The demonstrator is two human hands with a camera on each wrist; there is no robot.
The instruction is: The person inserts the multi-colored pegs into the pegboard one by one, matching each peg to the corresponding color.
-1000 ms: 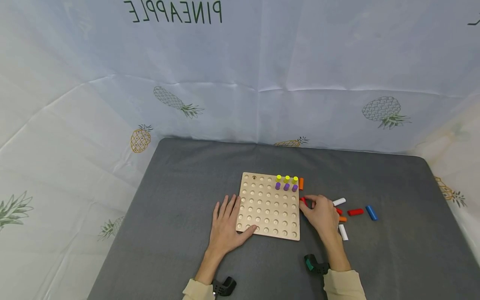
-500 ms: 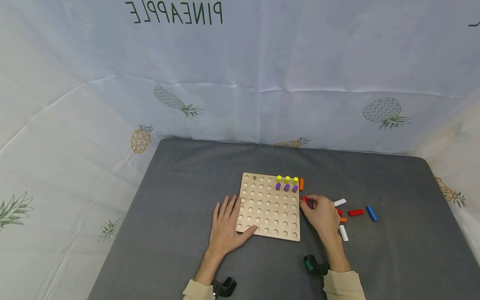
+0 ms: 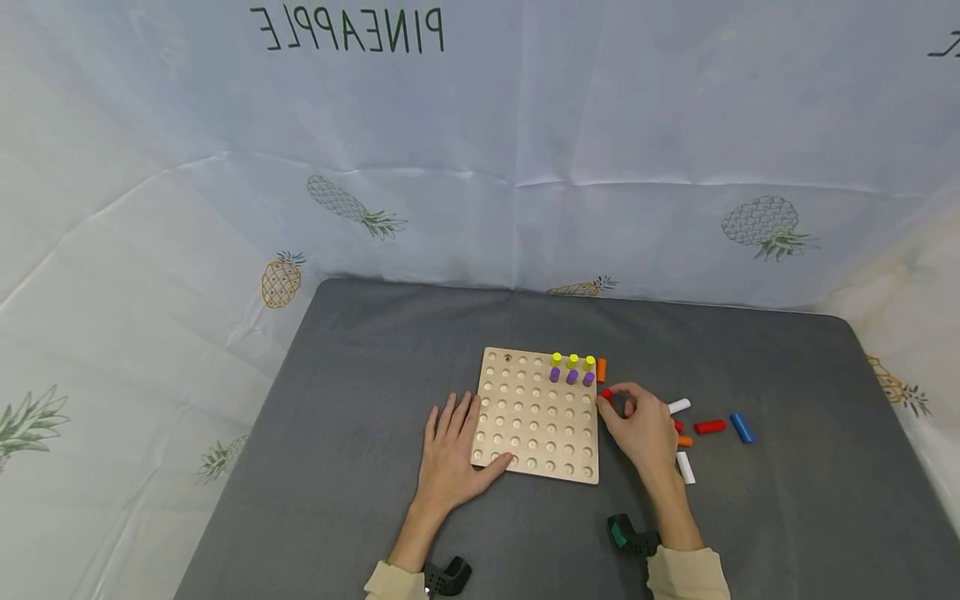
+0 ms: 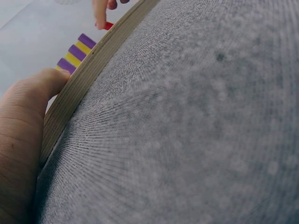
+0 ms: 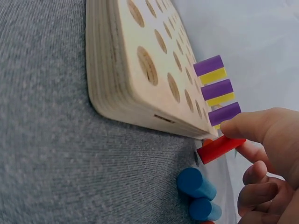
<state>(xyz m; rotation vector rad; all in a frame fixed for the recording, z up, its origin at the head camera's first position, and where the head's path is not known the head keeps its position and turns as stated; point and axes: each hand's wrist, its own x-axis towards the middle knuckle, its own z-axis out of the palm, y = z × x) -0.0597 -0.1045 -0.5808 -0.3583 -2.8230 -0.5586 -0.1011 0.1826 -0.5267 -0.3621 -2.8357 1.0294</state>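
Observation:
A square wooden pegboard (image 3: 525,417) with rows of holes lies on the table. Yellow pegs (image 3: 573,361) and purple pegs (image 3: 572,377) stand in its back right holes. My left hand (image 3: 450,458) rests at the board's front left corner, fingers straight along the left side and thumb over the front edge. Just off the right side, my right hand (image 3: 643,427) pinches a red peg (image 5: 219,149) between thumb and fingers. In the right wrist view, that peg is held tilted, close to the board's corner. Two blue pegs (image 5: 196,183) lie near this hand, hidden in the head view.
An orange peg (image 3: 602,370) lies against the board's back right side. Right of my right hand, white pegs (image 3: 679,406), a red peg (image 3: 710,427), another orange peg (image 3: 685,441) and a blue peg (image 3: 742,428) lie scattered on the grey cloth (image 3: 795,500).
The red peg has tilted in my right fingers and shifted slightly toward the back of the board, the hand rising a little with it. My left hand and the board stay in place.

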